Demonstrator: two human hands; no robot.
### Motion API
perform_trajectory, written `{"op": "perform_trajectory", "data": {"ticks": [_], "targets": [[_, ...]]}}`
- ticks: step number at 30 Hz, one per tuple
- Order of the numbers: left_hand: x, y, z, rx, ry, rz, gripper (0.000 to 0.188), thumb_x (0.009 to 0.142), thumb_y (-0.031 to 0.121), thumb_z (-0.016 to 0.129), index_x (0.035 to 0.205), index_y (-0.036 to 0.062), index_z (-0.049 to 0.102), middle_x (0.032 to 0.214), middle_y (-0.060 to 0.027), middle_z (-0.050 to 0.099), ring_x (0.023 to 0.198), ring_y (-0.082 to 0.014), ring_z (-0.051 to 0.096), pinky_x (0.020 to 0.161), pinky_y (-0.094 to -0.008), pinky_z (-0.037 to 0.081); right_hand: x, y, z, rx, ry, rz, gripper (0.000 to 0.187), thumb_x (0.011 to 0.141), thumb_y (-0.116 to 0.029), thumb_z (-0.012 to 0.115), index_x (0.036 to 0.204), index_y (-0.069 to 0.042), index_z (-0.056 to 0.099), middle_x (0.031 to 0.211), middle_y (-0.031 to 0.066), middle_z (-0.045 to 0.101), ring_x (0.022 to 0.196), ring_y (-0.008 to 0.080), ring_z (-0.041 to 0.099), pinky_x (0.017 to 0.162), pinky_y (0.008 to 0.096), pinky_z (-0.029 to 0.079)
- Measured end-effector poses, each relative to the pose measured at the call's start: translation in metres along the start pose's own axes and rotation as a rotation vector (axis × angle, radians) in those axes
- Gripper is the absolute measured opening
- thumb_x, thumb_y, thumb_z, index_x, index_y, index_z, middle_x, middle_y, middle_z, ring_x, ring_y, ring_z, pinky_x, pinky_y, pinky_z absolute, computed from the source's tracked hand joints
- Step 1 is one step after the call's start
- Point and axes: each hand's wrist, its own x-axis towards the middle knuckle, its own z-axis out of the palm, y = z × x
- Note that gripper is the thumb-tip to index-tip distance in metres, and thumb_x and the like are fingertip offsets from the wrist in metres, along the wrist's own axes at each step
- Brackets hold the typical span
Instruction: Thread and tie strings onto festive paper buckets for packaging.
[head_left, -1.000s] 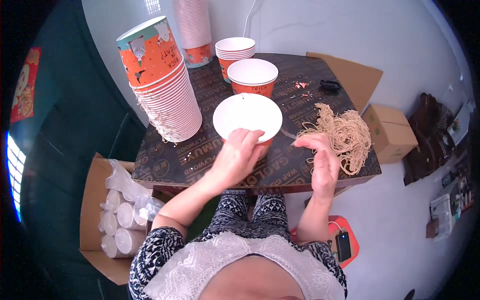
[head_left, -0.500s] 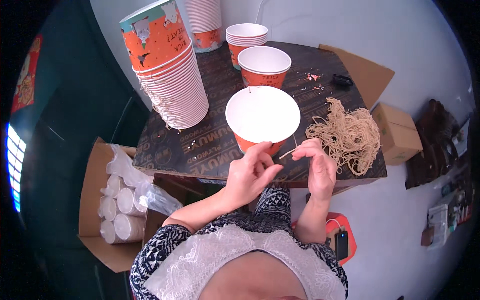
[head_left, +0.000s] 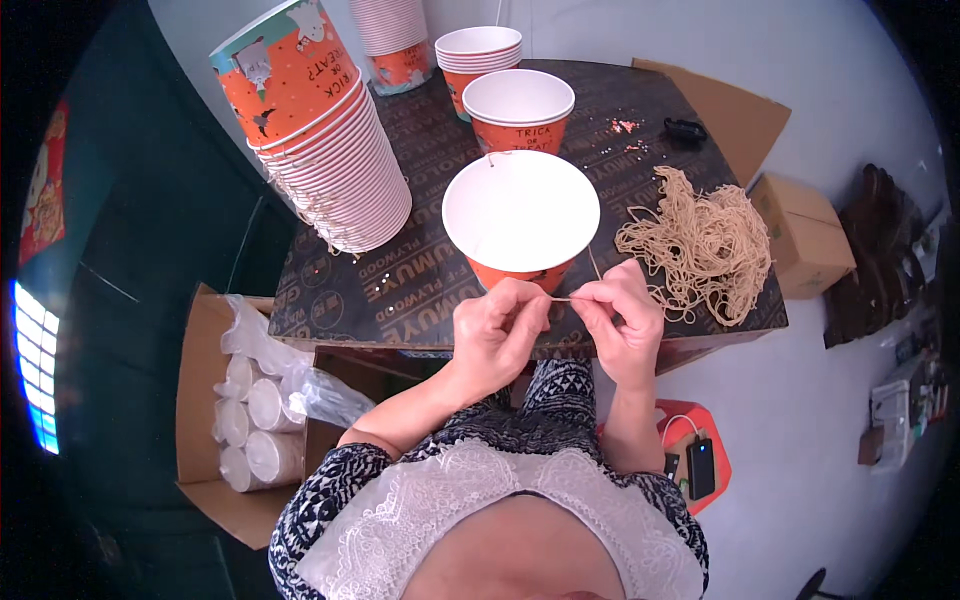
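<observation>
Over the near edge of the desk [head_left: 420, 262], close to the middle of that edge, the left hand [head_left: 502, 335] and the right hand [head_left: 622, 325] face each other with a narrow gap between their fingertips. On each, thumb and forefinger are pinched together on a thin tan strand [head_left: 562, 299]. The short span between them runs left to right, roughly along the near edge; another length rises from the right hand toward the right side of the front cup [head_left: 520, 205].

That white-lined orange cup stands mouth up just beyond the fingertips, on the far-edge side of them. It lies almost straight ahead of the left hand and ahead and to the left of the right, so the left hand is the nearer. A short string end shows at its far rim.

Farther out, the heap of tan string [head_left: 705, 250] lies toward the near right corner, nearer the right hand. Behind the front cup, toward the far edge, come a second orange cup [head_left: 518, 136] and a short nested stack [head_left: 478, 78]. Along the left edge leans a tall cup stack [head_left: 335, 165], strings hanging from its rims. A small black object [head_left: 684, 130] lies by the right edge.
</observation>
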Motion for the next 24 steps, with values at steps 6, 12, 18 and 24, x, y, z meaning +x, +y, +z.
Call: {"op": "perform_trajectory", "data": {"ticks": [6, 12, 18, 24], "targets": [[0.005, 0.007, -0.014, -0.029, 0.109, 0.053, 0.008, 0.095, 0.001, 0.06, 0.087, -0.0002, 0.062, 0.064, -0.0014, 0.064, 0.054, -0.0038, 0.057, 0.048, -0.0194, 0.043, -0.003, 0.001, 0.014, -0.246, 0.173, -0.068, 0.022, 0.067, 0.007, 0.073, 0.078, -0.008, 0.06, 0.08, 0.0053, 0.054, 0.08, 0.0269, 0.052, 0.074, 0.0375, 0.039], [0.005, 0.006, -0.017, 0.027, 0.118, 0.082, 0.009, 0.094, 0.0, 0.06, 0.086, 0.0005, 0.062, 0.064, -0.0005, 0.063, 0.053, -0.003, 0.055, 0.047, -0.0189, 0.04, -0.005, 0.003, 0.021, -0.316, 0.198, -0.098, 0.025, 0.063, 0.007, 0.072, 0.077, -0.009, 0.059, 0.08, 0.0056, 0.053, 0.081, 0.0278, 0.052, 0.073, 0.0392, 0.037], [0.004, 0.004, -0.018, 0.036, 0.147, 0.089, 0.009, 0.094, -0.001, 0.061, 0.085, 0.0009, 0.062, 0.063, -0.0006, 0.062, 0.052, -0.0032, 0.055, 0.047, -0.0193, 0.04, -0.005, 0.004, 0.024, -0.328, 0.188, -0.082, 0.024, 0.063, 0.006, 0.071, 0.075, -0.009, 0.057, 0.079, 0.0056, 0.052, 0.081, 0.0275, 0.051, 0.073, 0.0393, 0.037], [0.004, 0.004, -0.019, 0.05, 0.142, 0.069, 0.009, 0.093, -0.001, 0.061, 0.084, 0.0008, 0.062, 0.062, -0.0006, 0.062, 0.051, -0.0033, 0.055, 0.046, -0.0197, 0.04, -0.005, 0.006, 0.026, -0.33, 0.179, -0.065, 0.022, 0.065, 0.005, 0.07, 0.074, -0.009, 0.057, 0.078, 0.0052, 0.052, 0.081, 0.0272, 0.051, 0.073, 0.0389, 0.037]]}}
